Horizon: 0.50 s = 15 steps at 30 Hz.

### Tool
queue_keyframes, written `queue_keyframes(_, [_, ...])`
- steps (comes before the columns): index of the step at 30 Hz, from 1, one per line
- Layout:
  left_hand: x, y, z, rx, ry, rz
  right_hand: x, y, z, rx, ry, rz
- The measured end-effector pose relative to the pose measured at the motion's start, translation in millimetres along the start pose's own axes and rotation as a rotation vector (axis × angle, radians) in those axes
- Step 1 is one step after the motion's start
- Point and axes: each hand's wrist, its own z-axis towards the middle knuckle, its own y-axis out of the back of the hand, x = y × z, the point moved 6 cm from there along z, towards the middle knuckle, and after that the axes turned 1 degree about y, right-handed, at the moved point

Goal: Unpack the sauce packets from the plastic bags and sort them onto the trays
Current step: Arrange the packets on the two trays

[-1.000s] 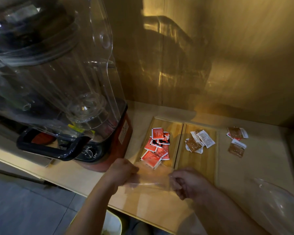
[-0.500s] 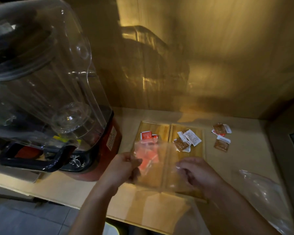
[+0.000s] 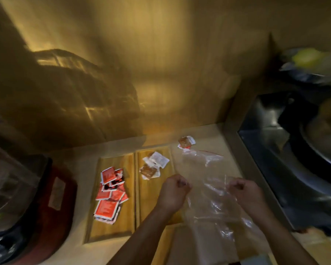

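Note:
Two wooden trays lie side by side on the counter. The left tray [image 3: 111,229] holds several red sauce packets [image 3: 109,194]. The right tray [image 3: 151,199] holds brown and white sauce packets [image 3: 154,165]. More brown packets [image 3: 185,141] lie on the counter behind the trays. A clear plastic bag [image 3: 208,196] is stretched between my hands over the counter right of the trays. My left hand [image 3: 173,191] pinches its left edge and my right hand [image 3: 245,194] pinches its right edge. The bag looks empty.
A blender with a red base [image 3: 46,203] and a clear jar stands at the left. A steel sink [image 3: 287,150] with dark cookware lies to the right. The wooden wall [image 3: 161,73] rises close behind the counter.
Both hands have carried the clear bag from in front of the left tray rightwards, past the right tray, to the counter beside the sink. My view has swung right too.

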Motion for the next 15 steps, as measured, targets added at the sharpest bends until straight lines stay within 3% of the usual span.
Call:
queue_keyframes(5, [8, -51, 12, 0.107, 0.030, 0.096, -36, 26, -3, -0.053, -0.073, -0.217])
queue_keyframes(11, [44, -72, 22, 0.109, 0.118, 0.183, -54, 26, -7, 0.010, -0.145, -0.318])
queue_keyframes(15, [29, -66, 10, 0.087, 0.138, 0.229, -55, 25, -2, -0.002, -0.154, -0.362])
